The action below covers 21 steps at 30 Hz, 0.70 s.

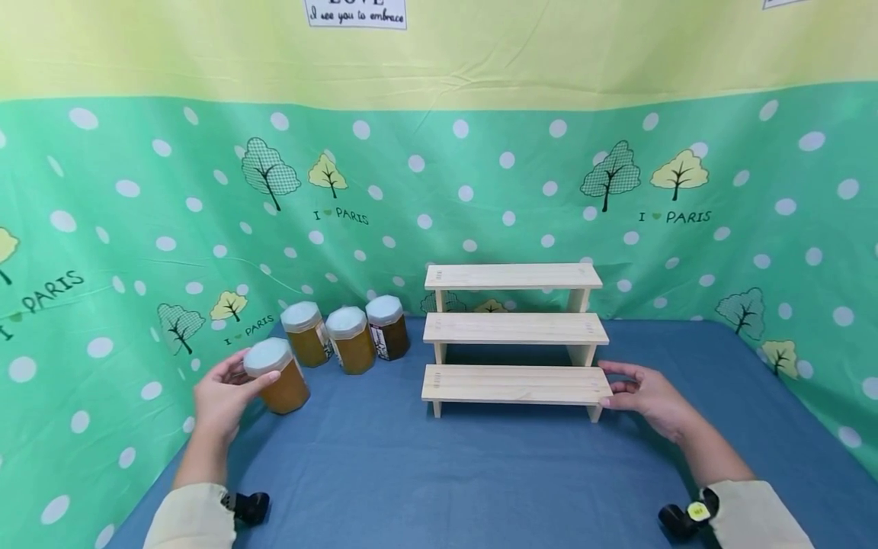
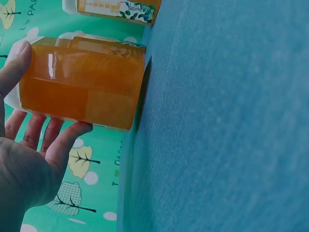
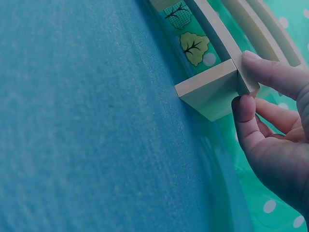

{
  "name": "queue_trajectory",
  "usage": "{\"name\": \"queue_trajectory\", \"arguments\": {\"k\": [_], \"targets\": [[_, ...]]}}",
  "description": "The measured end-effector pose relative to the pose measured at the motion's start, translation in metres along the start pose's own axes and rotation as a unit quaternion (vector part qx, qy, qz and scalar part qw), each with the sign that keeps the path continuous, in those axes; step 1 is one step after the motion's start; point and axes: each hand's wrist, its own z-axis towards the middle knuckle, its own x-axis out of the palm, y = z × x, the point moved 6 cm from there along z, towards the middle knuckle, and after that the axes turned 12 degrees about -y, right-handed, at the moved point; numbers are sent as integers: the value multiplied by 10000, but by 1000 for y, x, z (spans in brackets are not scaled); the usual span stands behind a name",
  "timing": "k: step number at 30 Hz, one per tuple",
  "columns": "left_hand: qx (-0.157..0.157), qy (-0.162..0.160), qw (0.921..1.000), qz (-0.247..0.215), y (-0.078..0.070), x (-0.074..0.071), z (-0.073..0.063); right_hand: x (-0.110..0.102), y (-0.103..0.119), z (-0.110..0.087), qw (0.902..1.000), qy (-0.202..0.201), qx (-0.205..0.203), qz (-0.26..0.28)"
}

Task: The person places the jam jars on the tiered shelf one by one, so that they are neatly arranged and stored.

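My left hand (image 1: 222, 393) grips a jar (image 1: 283, 390) with a white lid and amber, honey-like contents, at the left of the table. Thumb and fingers lie around its lid and upper side; in the left wrist view the jar's base (image 2: 137, 96) is close over the blue cloth, a thin shadow beneath. On the right, my right hand (image 1: 645, 400) pinches the right end of the lowest step of a three-tier wooden stand (image 1: 514, 383). The right wrist view shows the thumb on top of the board (image 3: 227, 48) and a fingertip below it.
Three more white-lidded jars, two amber (image 1: 309, 347) (image 1: 353, 352) and one darker (image 1: 389, 339), stand behind the held one. A blue cloth (image 1: 439, 480) covers the table. Green dotted fabric (image 1: 466, 191) hangs at the back and sides, right behind the stand.
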Motion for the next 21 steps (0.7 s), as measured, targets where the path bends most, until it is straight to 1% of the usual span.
{"name": "queue_trajectory", "arguments": {"k": [7,10,14,18,21], "targets": [[70,-31,9999,-130,-5,4,-7,-1,1,0,10000,39,-51,37],[196,-56,9997,-102,-9,6,-11,-1,1,0,9999,50,-98,18],[404,-60,9991,150,-14,8,-16,-1,1,1,9999,74,-123,36],[601,38,9972,453,-18,10,-20,-1,0,1,9998,98,-136,85],[702,109,9960,549,-22,12,-22,-1,-1,1,9998,94,-150,105]]}}
